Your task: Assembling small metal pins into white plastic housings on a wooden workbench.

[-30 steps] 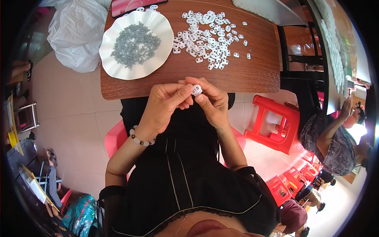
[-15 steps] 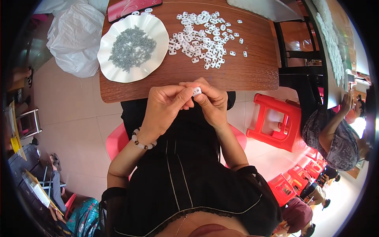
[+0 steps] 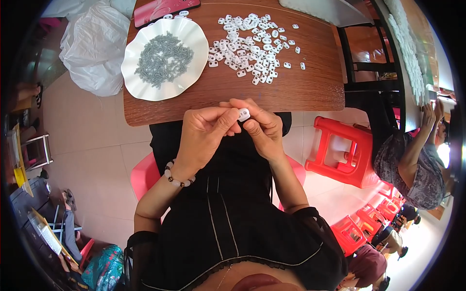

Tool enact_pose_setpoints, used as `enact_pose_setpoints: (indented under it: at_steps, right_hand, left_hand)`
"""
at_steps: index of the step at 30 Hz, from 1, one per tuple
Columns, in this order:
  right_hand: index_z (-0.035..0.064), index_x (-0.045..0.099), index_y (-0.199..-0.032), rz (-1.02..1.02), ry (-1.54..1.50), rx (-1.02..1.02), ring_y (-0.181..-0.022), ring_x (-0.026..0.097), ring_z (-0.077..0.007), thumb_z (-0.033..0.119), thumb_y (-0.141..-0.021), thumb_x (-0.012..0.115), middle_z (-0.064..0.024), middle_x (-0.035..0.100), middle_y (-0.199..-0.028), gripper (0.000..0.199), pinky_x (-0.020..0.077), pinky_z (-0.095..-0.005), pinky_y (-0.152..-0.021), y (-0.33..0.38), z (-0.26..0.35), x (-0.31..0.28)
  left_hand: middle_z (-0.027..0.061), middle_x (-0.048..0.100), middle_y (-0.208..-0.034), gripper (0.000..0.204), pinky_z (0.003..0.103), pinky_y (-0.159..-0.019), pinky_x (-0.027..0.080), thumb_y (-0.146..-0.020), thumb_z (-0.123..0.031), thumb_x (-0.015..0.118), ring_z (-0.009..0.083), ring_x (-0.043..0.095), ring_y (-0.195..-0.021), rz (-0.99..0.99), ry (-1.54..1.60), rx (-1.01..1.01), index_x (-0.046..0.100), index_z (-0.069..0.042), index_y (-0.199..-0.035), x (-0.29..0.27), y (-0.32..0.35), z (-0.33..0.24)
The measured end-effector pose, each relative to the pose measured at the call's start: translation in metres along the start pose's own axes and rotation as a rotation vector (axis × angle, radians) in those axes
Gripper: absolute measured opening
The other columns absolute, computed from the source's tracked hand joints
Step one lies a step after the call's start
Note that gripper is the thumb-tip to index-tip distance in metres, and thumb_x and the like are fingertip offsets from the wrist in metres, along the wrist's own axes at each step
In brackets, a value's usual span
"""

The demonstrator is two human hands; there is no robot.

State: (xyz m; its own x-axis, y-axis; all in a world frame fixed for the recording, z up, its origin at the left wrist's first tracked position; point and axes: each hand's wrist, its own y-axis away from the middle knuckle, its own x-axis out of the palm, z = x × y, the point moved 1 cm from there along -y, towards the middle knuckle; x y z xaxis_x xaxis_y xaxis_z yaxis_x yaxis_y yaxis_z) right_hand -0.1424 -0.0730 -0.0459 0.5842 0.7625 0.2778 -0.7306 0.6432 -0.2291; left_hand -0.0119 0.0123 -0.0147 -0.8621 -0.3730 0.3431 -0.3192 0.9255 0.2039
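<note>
Just past the table's near edge, a small white two-holed plastic cord stopper (image 3: pixel 244 114) is pinched between my hands. My left hand (image 3: pixel 206 131) grips it between thumb and forefinger, the other fingers curled behind. My right hand (image 3: pixel 266 130) has its forefinger against the far side of the stopper, its thumb just below. Part of the stopper is hidden by the fingers. Ahead on the brown table, many similar white stoppers (image 3: pixel 242 50) lie in a loose pile. To their left, a white wavy-rimmed plate (image 3: pixel 198 48) holds a heap of tiny grey springs (image 3: pixel 165 59).
A pink phone-like case (image 3: pixel 165 10) lies at the table's far left. Beside the table hangs a white plastic bag (image 3: pixel 92 48). A red stool (image 3: pixel 342 150) stands to the right. Other people sit at both sides, one at a right-hand table with white pieces (image 3: pixel 407 58).
The stopper's holed face has turned more into view between my fingers. My right thumb has moved slightly down from it. The right-hand co-worker's arms have shifted.
</note>
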Motion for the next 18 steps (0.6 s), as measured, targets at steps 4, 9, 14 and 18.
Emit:
enact_pose_setpoints:
  at_steps: [4, 9, 14, 18]
  right_hand:
    - [-0.002, 0.056, -0.128, 0.057, 0.089, -0.005, -0.1, 0.057, -0.017, 0.017, -0.097, 0.054, -0.0125, 0.065, -0.119, 0.036, 0.0459, -0.0307, -0.09, 0.001, 0.0, -0.001]
    - [-0.0022, 0.056, -0.127, 0.058, 0.086, 0.029, -0.1, 0.057, -0.0168, 0.015, -0.097, 0.052, -0.012, 0.064, -0.12, 0.034, 0.0456, -0.0304, -0.091, 0.002, -0.004, 0.004]
    - [-0.0021, 0.057, -0.127, 0.062, 0.09, 0.06, -0.099, 0.057, -0.0163, 0.014, -0.096, 0.054, -0.0116, 0.065, -0.118, 0.034, 0.0459, -0.0296, -0.089, 0.004, -0.01, 0.007]
    - [-0.002, 0.058, -0.125, 0.045, 0.054, 0.081, -0.097, 0.057, -0.0157, 0.013, -0.095, 0.057, -0.0117, 0.065, -0.118, 0.034, 0.0465, -0.0287, -0.088, 0.005, -0.016, 0.01]
  left_hand:
    - [0.0051, 0.066, -0.072, 0.021, 0.02, -0.06, 0.047, -0.093, -0.015, 0.062, 0.0071, 0.058, -0.064, -0.009, -0.02, 0.029, 0.07, 0.004, -0.097, -0.002, 0.004, 0.001]
    - [0.0054, 0.066, -0.071, 0.021, 0.02, -0.06, 0.047, -0.093, -0.015, 0.063, 0.0067, 0.058, -0.063, -0.003, -0.003, 0.021, 0.07, 0.005, -0.096, -0.011, 0.007, 0.007]
    - [0.0054, 0.066, -0.07, 0.022, 0.02, -0.059, 0.046, -0.093, -0.016, 0.062, 0.0065, 0.057, -0.062, -0.005, 0.037, -0.03, 0.07, 0.005, -0.094, -0.017, 0.008, 0.012]
    - [0.0054, 0.066, -0.07, 0.022, 0.02, -0.058, 0.046, -0.093, -0.016, 0.062, 0.0064, 0.057, -0.062, -0.002, 0.085, -0.046, 0.07, 0.005, -0.093, -0.023, 0.007, 0.018]
